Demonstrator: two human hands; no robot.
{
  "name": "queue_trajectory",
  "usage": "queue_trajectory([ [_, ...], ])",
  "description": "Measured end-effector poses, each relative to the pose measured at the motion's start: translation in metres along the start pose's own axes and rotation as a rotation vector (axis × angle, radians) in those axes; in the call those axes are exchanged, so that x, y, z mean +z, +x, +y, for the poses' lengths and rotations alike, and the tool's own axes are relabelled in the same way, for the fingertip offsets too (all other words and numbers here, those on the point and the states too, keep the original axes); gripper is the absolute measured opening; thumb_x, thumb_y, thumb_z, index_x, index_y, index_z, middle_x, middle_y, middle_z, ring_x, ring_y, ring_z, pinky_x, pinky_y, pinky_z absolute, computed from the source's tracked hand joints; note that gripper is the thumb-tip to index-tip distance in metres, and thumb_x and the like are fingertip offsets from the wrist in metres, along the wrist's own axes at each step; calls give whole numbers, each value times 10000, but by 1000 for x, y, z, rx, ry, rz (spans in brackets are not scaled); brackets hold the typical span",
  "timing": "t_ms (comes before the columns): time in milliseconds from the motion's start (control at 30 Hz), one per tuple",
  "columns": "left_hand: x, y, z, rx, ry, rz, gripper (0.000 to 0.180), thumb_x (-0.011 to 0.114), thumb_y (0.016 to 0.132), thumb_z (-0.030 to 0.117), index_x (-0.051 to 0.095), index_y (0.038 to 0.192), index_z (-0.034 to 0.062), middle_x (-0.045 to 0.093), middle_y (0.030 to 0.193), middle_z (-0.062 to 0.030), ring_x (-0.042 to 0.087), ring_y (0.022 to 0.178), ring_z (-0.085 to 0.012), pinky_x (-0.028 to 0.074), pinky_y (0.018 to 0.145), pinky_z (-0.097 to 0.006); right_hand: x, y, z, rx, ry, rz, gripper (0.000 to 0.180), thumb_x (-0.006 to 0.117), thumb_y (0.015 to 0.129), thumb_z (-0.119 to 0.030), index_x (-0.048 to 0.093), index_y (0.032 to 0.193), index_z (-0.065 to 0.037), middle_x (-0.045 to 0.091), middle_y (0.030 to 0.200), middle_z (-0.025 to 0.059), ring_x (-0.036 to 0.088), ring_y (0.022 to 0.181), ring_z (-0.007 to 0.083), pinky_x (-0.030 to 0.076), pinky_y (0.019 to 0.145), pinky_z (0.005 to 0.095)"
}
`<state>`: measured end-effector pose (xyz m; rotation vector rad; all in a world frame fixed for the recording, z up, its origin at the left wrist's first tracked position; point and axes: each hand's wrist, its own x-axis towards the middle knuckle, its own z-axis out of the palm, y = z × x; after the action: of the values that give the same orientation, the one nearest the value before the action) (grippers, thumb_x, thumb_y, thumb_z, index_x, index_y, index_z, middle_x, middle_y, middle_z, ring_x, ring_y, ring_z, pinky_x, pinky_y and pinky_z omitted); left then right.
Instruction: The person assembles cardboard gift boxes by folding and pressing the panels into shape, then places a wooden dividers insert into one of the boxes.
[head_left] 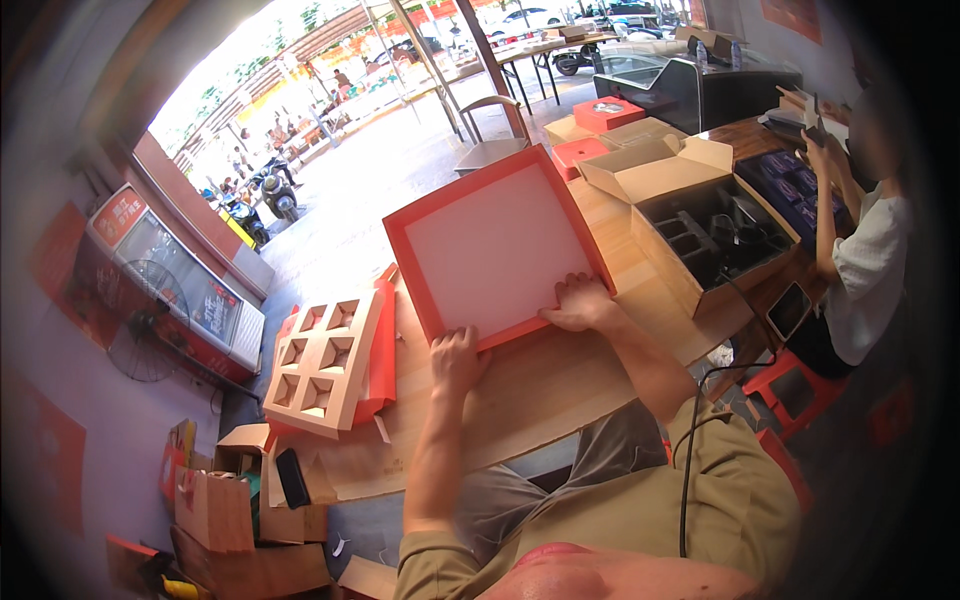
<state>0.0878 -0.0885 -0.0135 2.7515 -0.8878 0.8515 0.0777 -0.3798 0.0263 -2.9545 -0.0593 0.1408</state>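
Both hands on a shallow red box

The left hand [458, 358] curls its fingers over the near edge of the red box [571, 220]; the right hand [583, 303] grips its near right corner, fingers bent. The box's white floor faces up, over the table [540, 400]. Just left, a six-cell cardboard divider [313, 353] lies on red card [385, 340]. Light wood shows toward the near edge and rightward, up to an open carton [660, 262] holding black gear [700, 238].
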Motion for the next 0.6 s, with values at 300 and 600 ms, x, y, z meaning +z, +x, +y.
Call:
queue_trajectory([
  [300,-12,2,12,-29,-39,-20,421,778,829,426,649,1006,67,691,903,-119,690,875,-330,510,840,-474,0,-2,0,14,9,-26,816,496,939,-680,569,1426,-29,514,1476,198,456,1395,362,341,1161,499],
  [600,-12,1,16,-76,-61,-1,437,733,902,502,704,881,67,677,892,-119,678,844,-333,487,858,-469,5,-1,-1,-11,37,26,835,497,940,-704,596,1400,-14,538,1454,208,469,1388,369,334,1160,499],
])
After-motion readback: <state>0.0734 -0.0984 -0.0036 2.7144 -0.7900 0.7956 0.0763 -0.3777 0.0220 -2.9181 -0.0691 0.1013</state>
